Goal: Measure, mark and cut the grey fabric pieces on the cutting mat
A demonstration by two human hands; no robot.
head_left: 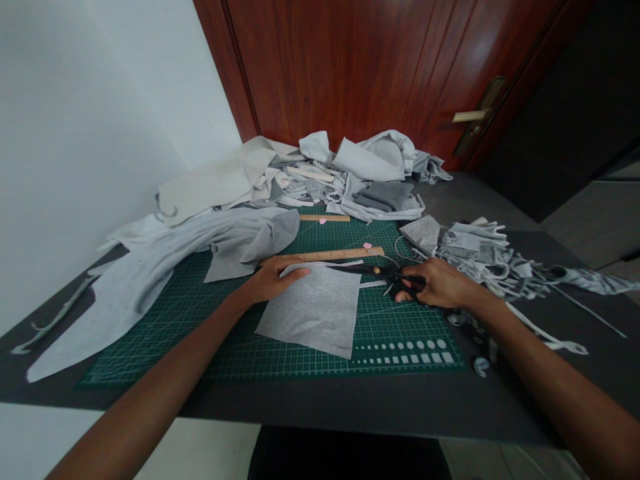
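Observation:
A square piece of light grey fabric (pixel 313 310) lies over the green cutting mat (pixel 400 320). My left hand (pixel 275 279) pinches its upper left corner, thumb on top. Black-handled scissors (pixel 377 270) are gripped in my right hand (pixel 437 283), fingers through the handles. Their blades point left along the fabric's top edge, where a narrow strip (pixel 361 263) stands partly apart from the square. Another pale strip (pixel 373 285) is beside the blades. Just beyond the scissors, a wooden ruler (pixel 335 254) rests on the mat.
A large grey cloth (pixel 165 267) drapes over the mat's left side. Piled fabric (pixel 320 177) fills the back of the dark table (pixel 310 403), with a second wooden ruler (pixel 325 218) before it. Fabric scraps (pixel 480 257) heap at the right. Pink pieces (pixel 367 245) lie near the rulers.

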